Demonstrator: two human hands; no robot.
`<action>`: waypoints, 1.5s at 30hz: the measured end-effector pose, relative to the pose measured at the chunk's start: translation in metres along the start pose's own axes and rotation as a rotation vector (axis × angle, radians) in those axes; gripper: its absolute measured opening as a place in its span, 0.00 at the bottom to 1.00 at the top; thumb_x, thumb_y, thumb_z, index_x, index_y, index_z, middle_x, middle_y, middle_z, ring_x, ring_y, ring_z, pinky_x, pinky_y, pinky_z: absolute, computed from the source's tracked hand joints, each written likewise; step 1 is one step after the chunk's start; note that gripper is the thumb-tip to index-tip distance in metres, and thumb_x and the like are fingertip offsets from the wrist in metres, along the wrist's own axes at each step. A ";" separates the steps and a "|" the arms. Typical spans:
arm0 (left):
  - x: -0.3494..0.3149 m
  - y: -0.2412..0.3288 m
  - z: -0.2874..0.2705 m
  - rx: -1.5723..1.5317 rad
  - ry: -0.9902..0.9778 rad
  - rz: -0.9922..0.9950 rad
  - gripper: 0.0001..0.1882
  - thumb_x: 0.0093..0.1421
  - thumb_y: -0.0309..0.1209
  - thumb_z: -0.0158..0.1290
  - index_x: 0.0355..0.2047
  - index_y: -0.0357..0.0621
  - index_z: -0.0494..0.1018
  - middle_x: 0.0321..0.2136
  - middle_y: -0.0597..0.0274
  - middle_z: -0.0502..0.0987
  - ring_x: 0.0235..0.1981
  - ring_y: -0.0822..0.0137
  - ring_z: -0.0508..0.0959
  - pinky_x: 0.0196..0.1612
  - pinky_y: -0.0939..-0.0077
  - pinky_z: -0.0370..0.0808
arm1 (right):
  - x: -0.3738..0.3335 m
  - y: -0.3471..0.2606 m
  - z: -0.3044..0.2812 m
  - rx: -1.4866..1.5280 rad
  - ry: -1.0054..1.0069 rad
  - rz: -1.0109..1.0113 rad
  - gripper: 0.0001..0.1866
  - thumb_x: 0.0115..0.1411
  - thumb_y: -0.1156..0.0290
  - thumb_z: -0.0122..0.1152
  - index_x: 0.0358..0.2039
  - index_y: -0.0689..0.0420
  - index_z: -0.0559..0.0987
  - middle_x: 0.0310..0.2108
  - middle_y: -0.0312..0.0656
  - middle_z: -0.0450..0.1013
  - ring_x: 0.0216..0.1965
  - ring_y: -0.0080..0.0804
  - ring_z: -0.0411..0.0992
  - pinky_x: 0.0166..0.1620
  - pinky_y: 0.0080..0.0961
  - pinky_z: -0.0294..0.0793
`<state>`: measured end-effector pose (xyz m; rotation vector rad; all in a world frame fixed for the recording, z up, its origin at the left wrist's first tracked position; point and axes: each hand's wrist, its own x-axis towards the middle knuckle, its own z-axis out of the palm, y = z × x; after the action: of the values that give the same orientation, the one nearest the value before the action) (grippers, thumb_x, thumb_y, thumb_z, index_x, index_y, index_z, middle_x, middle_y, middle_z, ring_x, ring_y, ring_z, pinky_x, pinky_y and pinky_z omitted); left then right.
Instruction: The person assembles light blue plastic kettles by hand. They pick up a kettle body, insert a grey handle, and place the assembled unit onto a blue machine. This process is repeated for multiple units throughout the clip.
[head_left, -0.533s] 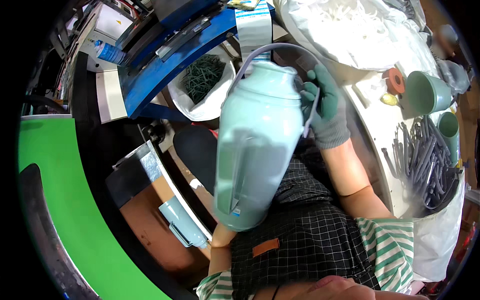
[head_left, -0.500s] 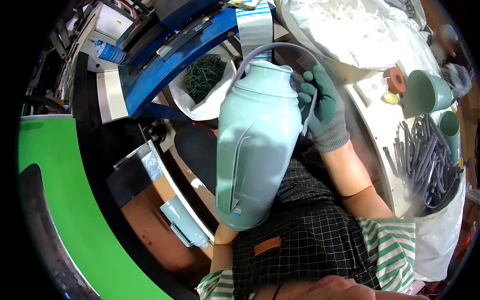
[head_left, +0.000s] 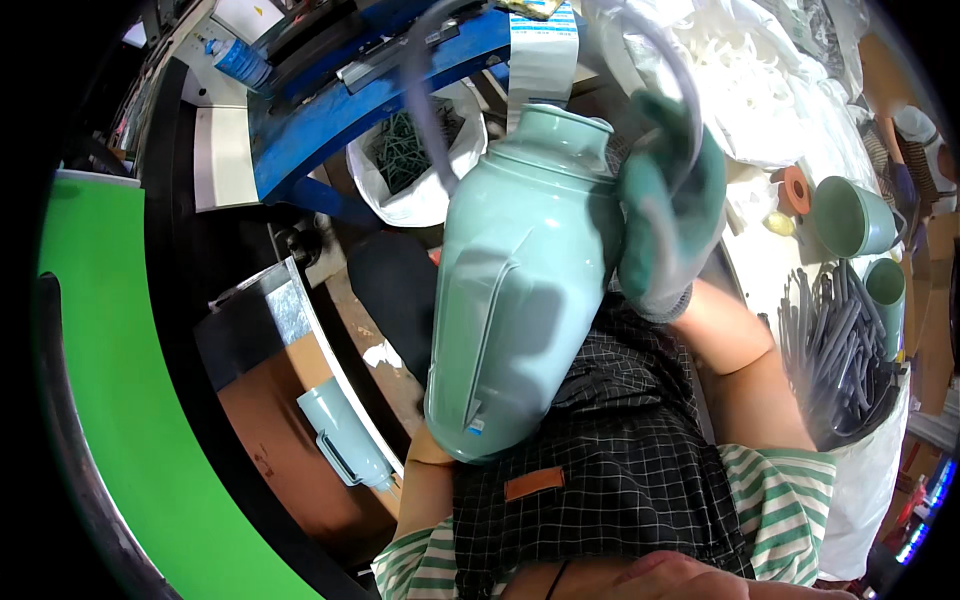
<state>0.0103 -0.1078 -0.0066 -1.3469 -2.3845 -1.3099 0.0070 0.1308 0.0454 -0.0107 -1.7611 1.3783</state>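
A mint-green thermos jug (head_left: 530,290) stands tilted in front of my apron, its open neck away from me. A moulded side handle (head_left: 486,345) runs down its body. The grey carrying strap (head_left: 428,120) arches over the neck, blurred by motion, its top outside the picture. My right hand (head_left: 672,200), in a green-coated glove, is closed round the strap's right part beside the jug's shoulder; it is smeared too. Of my left hand (head_left: 430,446) only the wrist shows at the jug's base; its fingers are hidden behind the jug.
Grey strips (head_left: 825,345) lie in a heap at right, beside green cups (head_left: 850,215) and a brown tape roll (head_left: 796,190). A white bag (head_left: 360,185) holds dark green strips. Another jug (head_left: 345,435) lies in a carton at left. A blue bench (head_left: 300,140) stands ahead.
My right hand has moved up and outward, swinging the strap's right side away from the jug. The strap's arch has widened and risen past the top edge. The jug stays nearly in place.
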 end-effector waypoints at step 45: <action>-0.468 -0.197 -0.124 0.877 0.821 -2.176 0.31 0.55 0.47 0.61 0.56 0.46 0.73 0.45 0.52 0.78 0.49 0.49 0.77 0.57 0.52 0.72 | 0.028 0.105 -0.163 -0.680 -0.087 0.025 0.20 0.76 0.67 0.54 0.61 0.67 0.76 0.57 0.52 0.76 0.50 0.45 0.78 0.55 0.36 0.81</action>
<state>0.1094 -0.5479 -0.2712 2.0057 -2.2715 -0.1796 0.0410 0.3129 -0.0197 -0.3452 -2.2289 0.7468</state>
